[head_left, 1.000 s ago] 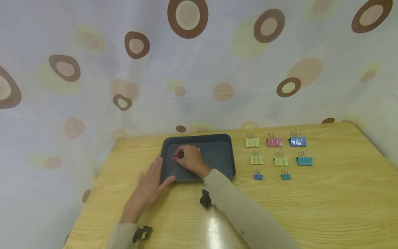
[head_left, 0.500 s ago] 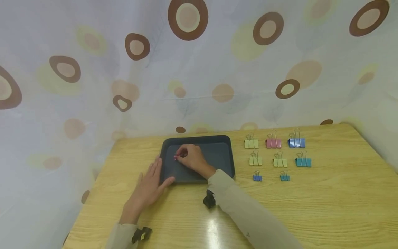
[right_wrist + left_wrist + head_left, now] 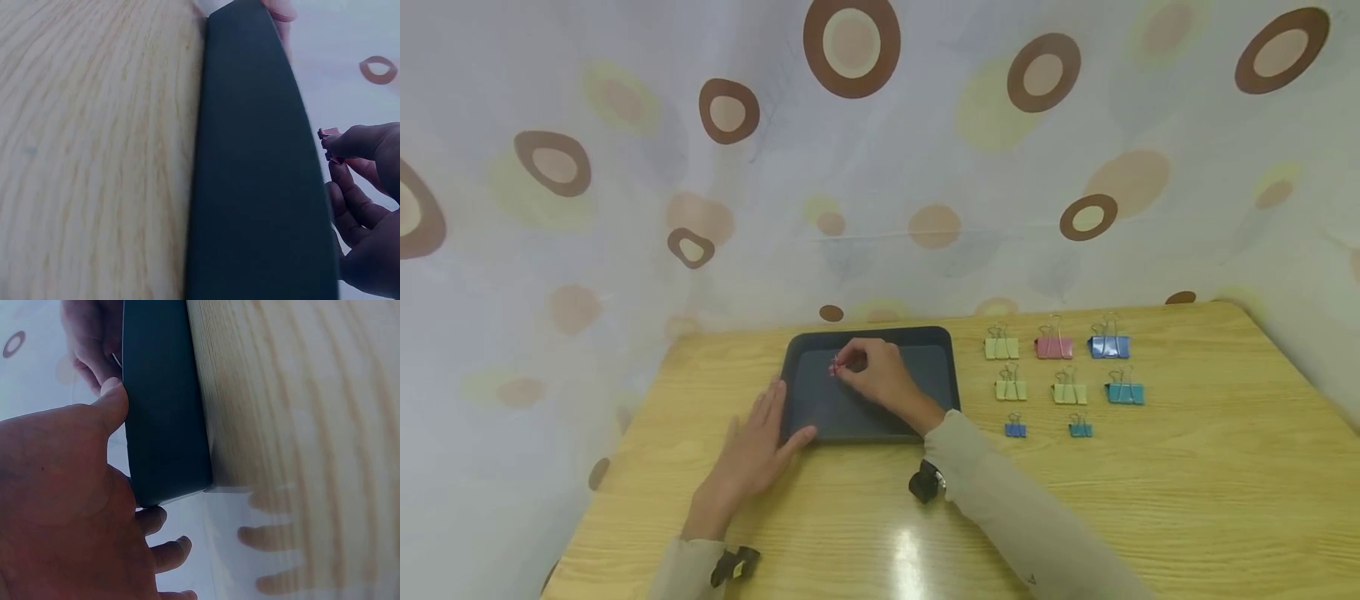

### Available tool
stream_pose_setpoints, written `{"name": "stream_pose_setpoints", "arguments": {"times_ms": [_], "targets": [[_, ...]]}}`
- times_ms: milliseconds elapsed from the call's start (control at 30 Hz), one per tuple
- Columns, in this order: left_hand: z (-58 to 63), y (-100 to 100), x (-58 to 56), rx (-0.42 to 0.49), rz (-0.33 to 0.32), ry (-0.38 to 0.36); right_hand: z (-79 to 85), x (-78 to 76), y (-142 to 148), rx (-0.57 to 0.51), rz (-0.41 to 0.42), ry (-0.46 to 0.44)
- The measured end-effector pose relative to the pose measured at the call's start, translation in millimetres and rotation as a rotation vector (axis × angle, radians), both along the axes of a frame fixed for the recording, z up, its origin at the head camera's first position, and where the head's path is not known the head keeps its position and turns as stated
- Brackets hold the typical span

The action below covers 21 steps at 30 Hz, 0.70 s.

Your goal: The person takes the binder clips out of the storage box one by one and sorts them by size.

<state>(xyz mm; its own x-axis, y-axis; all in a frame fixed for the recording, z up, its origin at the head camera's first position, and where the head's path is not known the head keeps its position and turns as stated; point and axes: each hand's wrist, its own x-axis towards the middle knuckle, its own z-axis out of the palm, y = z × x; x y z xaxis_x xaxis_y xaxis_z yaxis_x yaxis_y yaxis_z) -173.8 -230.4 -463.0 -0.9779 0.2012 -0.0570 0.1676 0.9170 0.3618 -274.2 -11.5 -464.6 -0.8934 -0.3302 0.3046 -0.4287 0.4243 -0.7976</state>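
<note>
Above the left part of a dark tray point(image 3: 823, 415), my right hand point(image 3: 886, 382) pinches a small pink binder clip point(image 3: 834, 367) between thumb and fingertips. The right wrist view shows the pink binder clip point(image 3: 329, 132) at the ends of the fingers, beyond the tray's wall point(image 3: 259, 162). My left hand point(image 3: 751, 454) lies along the tray's left side with its fingers extended. Its thumb touches the front rim near the corner. In the left wrist view, the left hand's point(image 3: 62, 487) thumb presses the tray's wall point(image 3: 164, 406), and the other fingers reach around the corner.
Right of the tray, several binder clips stand in rows on the wooden table point(image 3: 1210, 483). The back row has a yellow clip point(image 3: 1002, 348), a pink clip point(image 3: 1055, 347) and a blue clip point(image 3: 1109, 347). Behind the table hangs a patterned curtain point(image 3: 775, 275).
My right hand has moved a little to the right and toward the back over the tray, with the pink binder clip in its fingers. The left hand stays in place at the tray.
</note>
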Motion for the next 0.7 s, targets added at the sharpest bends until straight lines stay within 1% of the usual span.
{"name": "stream_pose_setpoints", "arguments": {"times_ms": [167, 300, 500, 600, 700], "targets": [[-0.2, -2, -0.6, -0.008, 0.003, -0.003, 6.6, 5.5, 13, -0.010, -0.010, 0.033], [2.1, 0, -0.1, -0.002, 0.005, 0.005, 10.8, 10.3, 27, -0.016, -0.014, 0.043], [5.0, 1, -0.6, -0.014, 0.002, 0.006, 18.3, 19.0, 43, -0.075, 0.012, 0.048], [4.3, 0, -0.8, -0.015, 0.004, 0.001, 21.0, 24.1, 48, -0.112, 0.031, 0.047], [2.0, -1, -0.1, -0.013, 0.006, -0.003, 21.6, 29.9, 54, -0.124, 0.043, 0.043]]}}
